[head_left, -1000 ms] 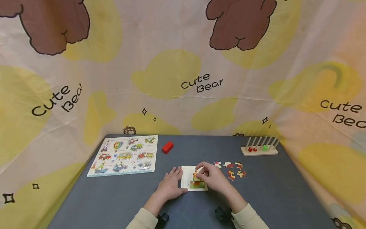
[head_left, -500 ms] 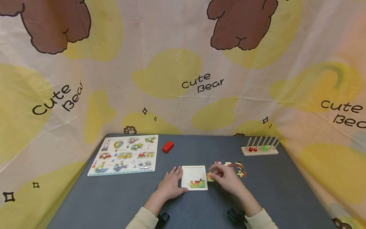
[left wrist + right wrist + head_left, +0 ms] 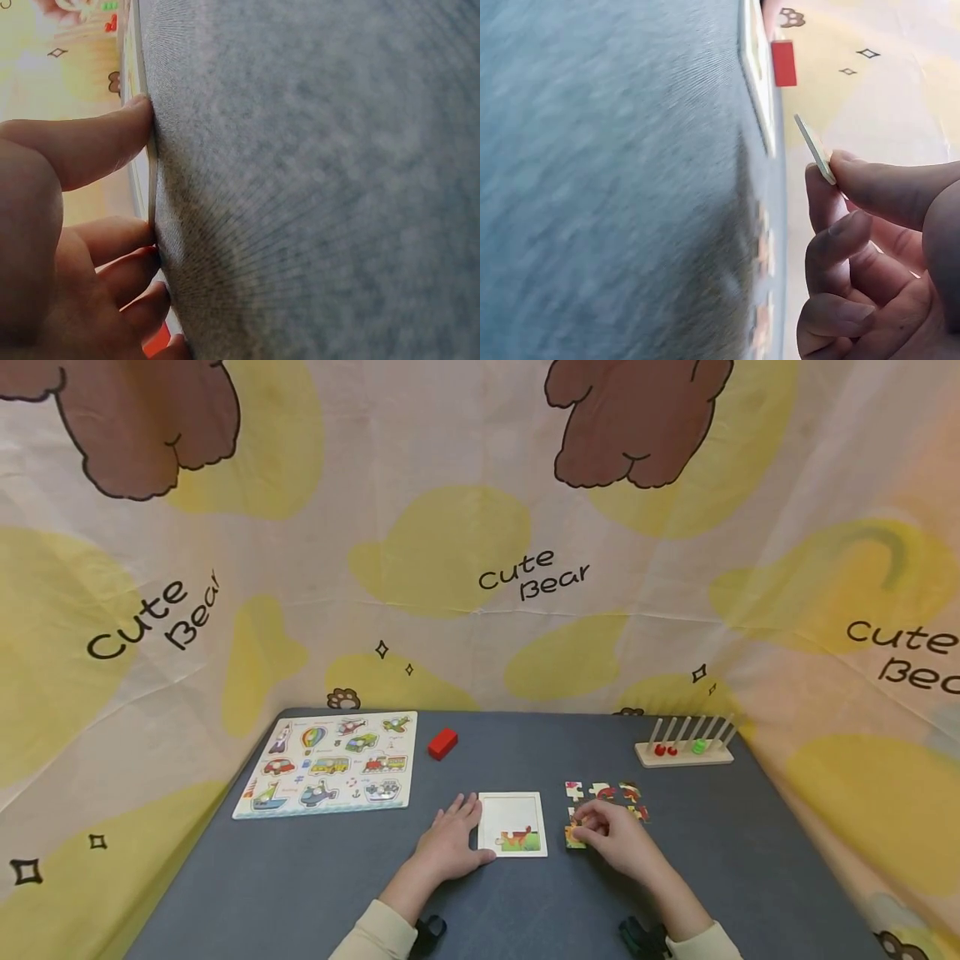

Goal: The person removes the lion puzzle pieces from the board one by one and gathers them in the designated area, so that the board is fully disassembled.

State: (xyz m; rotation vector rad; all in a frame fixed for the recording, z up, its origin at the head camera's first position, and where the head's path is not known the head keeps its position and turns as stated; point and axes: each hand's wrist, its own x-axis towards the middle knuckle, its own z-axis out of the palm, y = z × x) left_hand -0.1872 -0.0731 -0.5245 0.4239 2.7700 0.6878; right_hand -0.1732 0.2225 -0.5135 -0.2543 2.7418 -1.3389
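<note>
My right hand [image 3: 615,837] pinches a yellow-orange jigsaw piece [image 3: 573,837] between thumb and fingers, right of a small white puzzle tray [image 3: 504,812]. In the right wrist view that piece [image 3: 815,150] is seen edge-on, held off the table. Joined green and orange pieces [image 3: 523,839] lie in the tray's lower right corner. My left hand [image 3: 447,843] rests at the tray's left edge, fingers extended, thumb at the near corner. From the left wrist, the thumb [image 3: 112,146] touches the tray's rim. Several loose jigsaw pieces [image 3: 602,791] lie beyond my right hand, which partly covers some.
A vehicle picture board [image 3: 322,766] lies at the back left. Near it is a red block [image 3: 442,744]. A wooden peg stand [image 3: 684,756] with red and green beads stands at the back right. Patterned cloth [image 3: 420,552] hangs behind the table.
The right hand has lifted the yellow-orange piece out of the tray and carried it right, toward the loose pieces. The left hand has stayed at the tray's edge.
</note>
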